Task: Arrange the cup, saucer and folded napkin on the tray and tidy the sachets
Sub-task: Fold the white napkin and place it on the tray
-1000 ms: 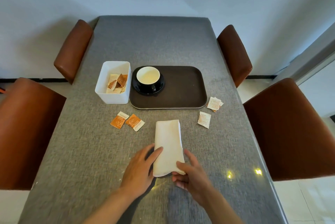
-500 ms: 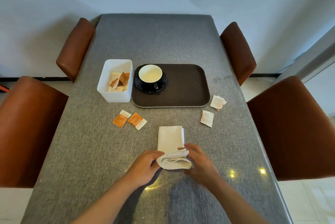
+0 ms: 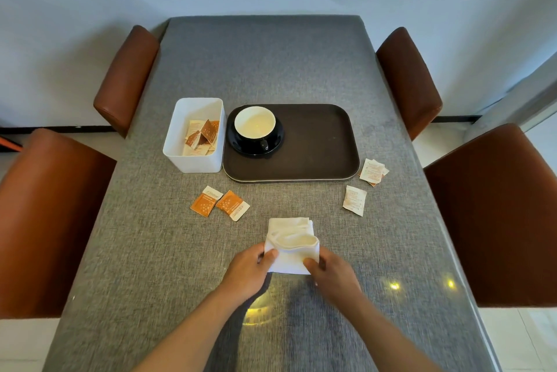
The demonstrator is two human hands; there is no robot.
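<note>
Folded over since before, soft white napkin (image 3: pixel 291 246) between both hands.

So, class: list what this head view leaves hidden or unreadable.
- Sachet print: too small to read.
- Sachets lying low in the bin: hidden by its near wall and the top ones.
- Napkin's near corners: covered by left hand and right hand.
- Saucer centre: under the cup.

Soft white cloth napkin (image 3: pixel 291 246), coarse grey woven counter (image 3: pixel 262 70) under glossy glass, matt dark tray (image 3: pixel 319 142), glossy black saucer (image 3: pixel 241 145), smooth brown leather chairs (image 3: pixel 494 215), paper sachets (image 3: pixel 355 200)
</note>
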